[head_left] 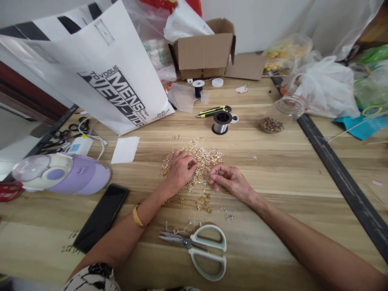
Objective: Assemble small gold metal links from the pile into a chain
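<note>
My left hand (183,167) rests on the pile of gold and silver jewellery pieces (200,153), fingers curled over, thumb close to the forefinger; I cannot tell whether anything is pinched there. My right hand (226,178) is at the pile's right edge, thumb and fingertips drawn together — whatever they may hold is too small to make out. With pieces this fine and heaped, I judge it best to lift one at a time from the rim, with a light fingertip grip, and to ease any snag loose rather than pull.

Just nearer lie gold chains (194,202) and, to their right, a small silver chain (226,214), so low wrists could drag them together. Nearer again, scissors (189,243) lie slightly open on the table (273,173), blades pointing left — worth minding my left forearm there. A black phone (101,218) lies left of that forearm; beyond the pile stands a wire spool (220,127).
</note>
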`<state>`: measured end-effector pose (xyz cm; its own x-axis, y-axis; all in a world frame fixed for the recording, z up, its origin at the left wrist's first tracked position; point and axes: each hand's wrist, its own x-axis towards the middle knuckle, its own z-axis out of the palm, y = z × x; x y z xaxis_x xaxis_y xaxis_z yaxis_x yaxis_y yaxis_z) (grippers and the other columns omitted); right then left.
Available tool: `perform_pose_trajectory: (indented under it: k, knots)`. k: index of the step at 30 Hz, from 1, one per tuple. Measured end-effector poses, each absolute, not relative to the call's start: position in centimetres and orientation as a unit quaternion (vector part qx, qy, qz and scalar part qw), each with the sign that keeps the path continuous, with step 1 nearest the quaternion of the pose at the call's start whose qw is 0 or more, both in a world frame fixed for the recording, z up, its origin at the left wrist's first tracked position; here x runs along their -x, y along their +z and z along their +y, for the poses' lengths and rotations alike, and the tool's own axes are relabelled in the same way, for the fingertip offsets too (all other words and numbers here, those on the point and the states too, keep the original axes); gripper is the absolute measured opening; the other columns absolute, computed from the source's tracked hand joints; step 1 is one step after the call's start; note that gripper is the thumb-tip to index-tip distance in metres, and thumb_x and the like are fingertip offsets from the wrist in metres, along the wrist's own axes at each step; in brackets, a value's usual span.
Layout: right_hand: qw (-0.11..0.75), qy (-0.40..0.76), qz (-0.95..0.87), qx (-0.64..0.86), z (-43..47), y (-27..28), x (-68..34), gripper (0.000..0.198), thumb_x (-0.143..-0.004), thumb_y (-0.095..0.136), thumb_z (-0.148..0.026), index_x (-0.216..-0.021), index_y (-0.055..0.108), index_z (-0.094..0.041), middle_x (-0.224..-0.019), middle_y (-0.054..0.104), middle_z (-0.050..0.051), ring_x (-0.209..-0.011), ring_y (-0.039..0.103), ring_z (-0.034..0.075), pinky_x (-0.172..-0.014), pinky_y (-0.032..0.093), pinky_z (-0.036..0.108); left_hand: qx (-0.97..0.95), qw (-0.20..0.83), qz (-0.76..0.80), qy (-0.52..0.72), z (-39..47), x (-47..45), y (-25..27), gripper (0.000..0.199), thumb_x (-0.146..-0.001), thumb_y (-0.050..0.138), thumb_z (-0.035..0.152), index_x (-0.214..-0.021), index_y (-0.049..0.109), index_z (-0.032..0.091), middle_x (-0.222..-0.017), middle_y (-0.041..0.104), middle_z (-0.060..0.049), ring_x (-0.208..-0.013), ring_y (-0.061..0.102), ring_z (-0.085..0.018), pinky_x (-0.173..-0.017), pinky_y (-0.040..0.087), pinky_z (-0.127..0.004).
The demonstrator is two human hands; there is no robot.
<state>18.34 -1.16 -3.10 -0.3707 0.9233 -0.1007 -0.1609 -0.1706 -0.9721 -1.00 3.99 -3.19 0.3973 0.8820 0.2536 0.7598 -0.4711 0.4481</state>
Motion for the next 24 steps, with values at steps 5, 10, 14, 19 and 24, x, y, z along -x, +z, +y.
perform_pose_trajectory:
  k: [5,10,14,19,24]
  knots:
    - [0.410,0.659,-0.503,0.381,-1.2,-3.1,-18.4,0.023,-0.081,0.065,-0.037,-0.081,0.057,-0.015,-0.069,0.062,0.000,-0.048,0.054,0.007,-0.047,0.044,0.021,-0.839,0.147,0.470,0.230,3.7,1.0,-2.7,0.010,-0.081,0.063,0.021,-0.071,0.065,0.018,-0.079,0.062,-0.004,-0.088,0.048,-0.021,-0.084,0.038,-0.037]
    - [0.416,0.659,-0.500,0.378,-1.1,-3.1,-18.4,0.023,-0.080,0.065,-0.037,-0.081,0.057,-0.015,-0.068,0.063,0.000,-0.048,0.055,0.007,-0.047,0.044,0.021,-0.852,0.172,0.431,0.242,3.4,1.2,-2.4,0.010,-0.081,0.062,0.020,-0.072,0.066,0.018,-0.077,0.065,-0.003,-0.088,0.051,-0.020,-0.085,0.039,-0.036]
    - [0.414,0.657,-0.501,0.382,-1.1,-3.1,-18.5,0.023,-0.081,0.064,-0.037,-0.080,0.057,-0.015,-0.068,0.063,0.000,-0.048,0.055,0.007,-0.045,0.042,0.021,-0.852,0.194,0.411,0.260,3.2,1.5,-2.3,0.009,-0.081,0.062,0.018,-0.073,0.066,0.018,-0.077,0.066,-0.003,-0.086,0.054,-0.019,-0.084,0.041,-0.035]
    - [0.414,0.659,-0.496,0.385,-1.1,-3.1,-18.5,0.024,-0.080,0.064,-0.039,-0.081,0.057,-0.016,-0.068,0.062,0.000,-0.048,0.054,0.007,-0.046,0.044,0.021,-0.803,0.243,0.427,0.339,3.0,1.8,-1.8,0.008,-0.081,0.062,0.021,-0.074,0.065,0.018,-0.078,0.068,-0.004,-0.081,0.058,-0.018,-0.081,0.045,-0.035]
    - [0.416,0.653,-0.498,0.391,-1.2,-3.2,-18.4,0.026,-0.080,0.064,-0.041,-0.081,0.057,-0.016,-0.067,0.061,0.000,-0.048,0.052,0.007,-0.047,0.044,0.022,-0.762,0.299,0.455,0.351,2.8,1.9,-1.3,0.009,-0.080,0.062,0.022,-0.074,0.066,0.017,-0.077,0.068,-0.003,-0.076,0.061,-0.016,-0.075,0.048,-0.030]
